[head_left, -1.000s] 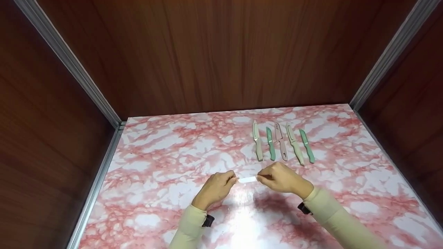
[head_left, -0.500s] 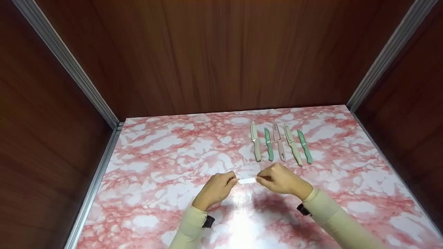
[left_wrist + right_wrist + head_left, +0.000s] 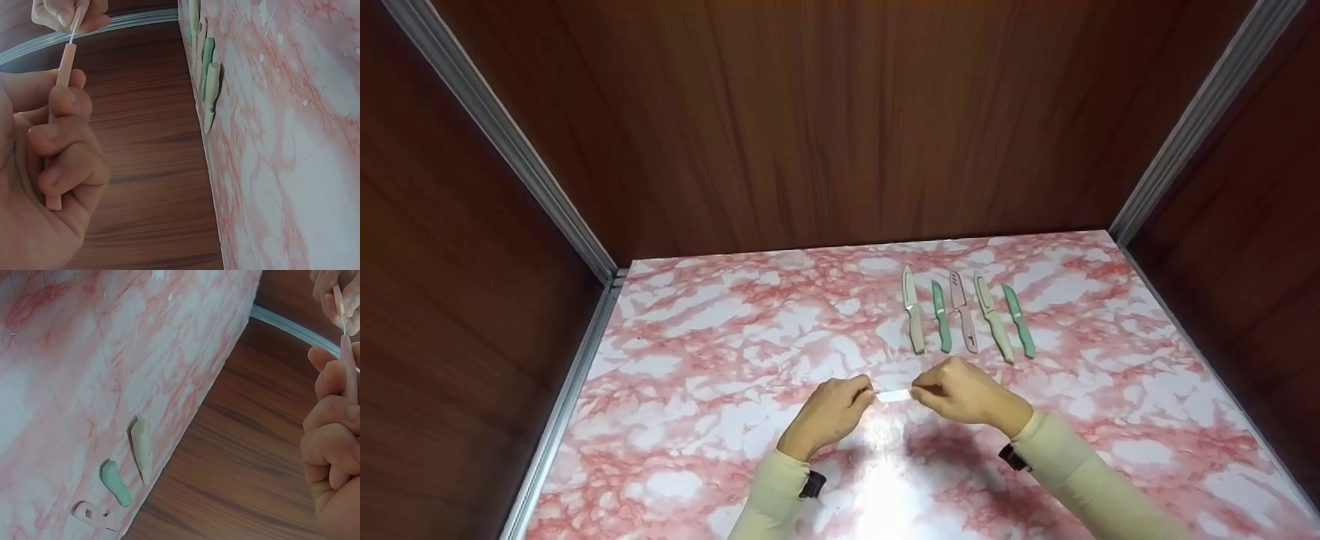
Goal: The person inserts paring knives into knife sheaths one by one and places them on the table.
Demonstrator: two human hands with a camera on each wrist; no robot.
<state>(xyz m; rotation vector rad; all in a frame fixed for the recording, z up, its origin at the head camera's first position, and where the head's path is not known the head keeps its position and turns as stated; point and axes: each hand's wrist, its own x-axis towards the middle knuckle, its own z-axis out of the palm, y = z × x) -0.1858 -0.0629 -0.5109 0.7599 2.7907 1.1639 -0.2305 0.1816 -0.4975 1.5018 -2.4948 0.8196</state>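
My left hand and right hand meet low over the pink-marbled tabletop, holding one small knife between them. Its white blade shows in the gap between the hands. In the left wrist view my left hand has its fingers curled round a pink handle-like piece. In the right wrist view my right hand grips another pink piece, and the thin blade runs on to the left hand's fingers. I cannot tell which pink piece is handle and which is sheath.
Several small knives lie side by side on the table beyond my right hand: beige, green, pink, beige, green. Dark wood walls with metal corner strips close in three sides.
Both hands keep their hold on the knife. The visible stretch of white blade looks slightly shorter, with the right hand a touch nearer the left. The head view has drifted a little.
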